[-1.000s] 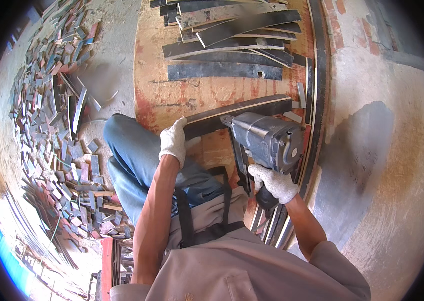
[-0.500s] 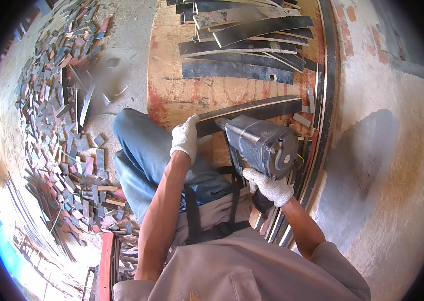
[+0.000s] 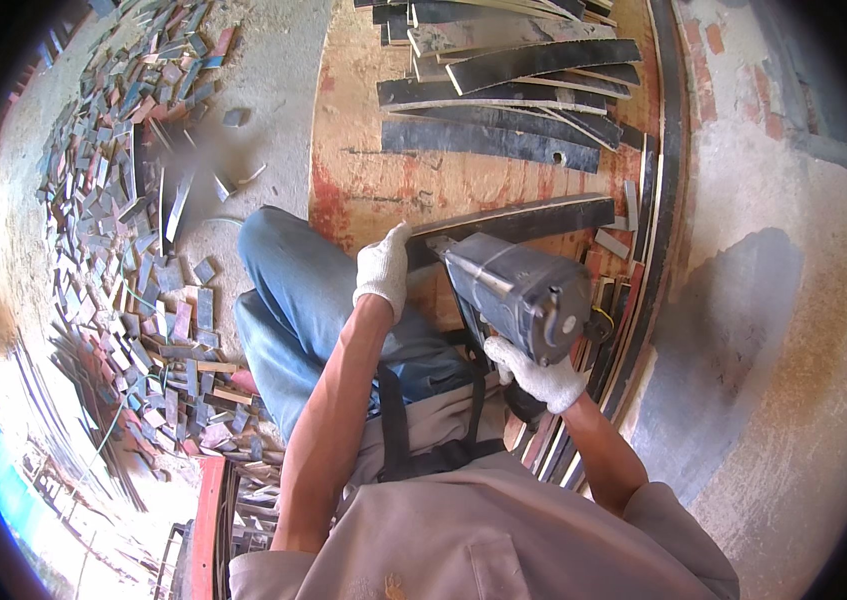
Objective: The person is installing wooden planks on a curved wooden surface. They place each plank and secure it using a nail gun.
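Wood scraps point(image 3: 181, 320) covered the floor point(image 3: 273, 110). The gloved left hand point(image 3: 381, 270) gripped the left end of a dark strip point(image 3: 533, 222), which lay aslant across a board point(image 3: 358, 185). Beside that hand, a nail gun point(image 3: 523, 285) had its nose at the strip, contact unclear. The gloved right hand point(image 3: 543, 380) was wrapped around the gun's handle.
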A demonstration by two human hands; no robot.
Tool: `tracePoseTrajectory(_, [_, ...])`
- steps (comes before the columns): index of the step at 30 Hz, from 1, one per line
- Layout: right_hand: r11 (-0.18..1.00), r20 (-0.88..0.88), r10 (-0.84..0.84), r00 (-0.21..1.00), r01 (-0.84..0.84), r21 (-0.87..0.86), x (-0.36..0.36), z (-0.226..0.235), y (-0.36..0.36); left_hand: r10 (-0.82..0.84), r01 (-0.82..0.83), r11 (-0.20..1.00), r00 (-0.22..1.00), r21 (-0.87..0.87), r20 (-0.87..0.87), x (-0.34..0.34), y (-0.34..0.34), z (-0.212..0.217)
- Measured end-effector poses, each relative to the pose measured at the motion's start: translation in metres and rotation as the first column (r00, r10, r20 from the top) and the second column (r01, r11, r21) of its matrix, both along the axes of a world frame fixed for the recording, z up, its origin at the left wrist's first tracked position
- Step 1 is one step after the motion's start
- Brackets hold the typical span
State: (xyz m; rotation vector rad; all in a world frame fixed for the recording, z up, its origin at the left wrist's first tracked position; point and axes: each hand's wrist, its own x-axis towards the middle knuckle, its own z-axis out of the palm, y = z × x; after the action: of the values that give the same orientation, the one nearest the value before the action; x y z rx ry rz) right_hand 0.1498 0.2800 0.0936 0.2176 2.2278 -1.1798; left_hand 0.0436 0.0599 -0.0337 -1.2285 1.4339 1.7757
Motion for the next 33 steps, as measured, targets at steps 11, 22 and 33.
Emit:
tracePoseTrajectory(11, [0.950, -0.273, 0.106, 0.956, -0.016, 0.313, 0.021, 0.004, -0.026, 0.015, -0.098, 0.985, 0.867, -0.141, -0.498, -0.049, -0.144, -0.002])
tracePoseTrajectory(22, [0.784, -0.640, 0.015, 0.768, 0.388, 0.484, -0.123, -0.068, 0.082, -0.239, -0.333, 0.498, 0.834, -0.800, -0.496, -0.032, -0.323, 0.043])
tracePoseTrajectory(33, [0.713, -0.233, 0.384, 0.893, -0.127, 0.690, -0.176, -0.074, 0.085, -0.867, 0.153, 0.352, 0.425, -0.923, -0.260, -0.090, -0.071, 0.020])
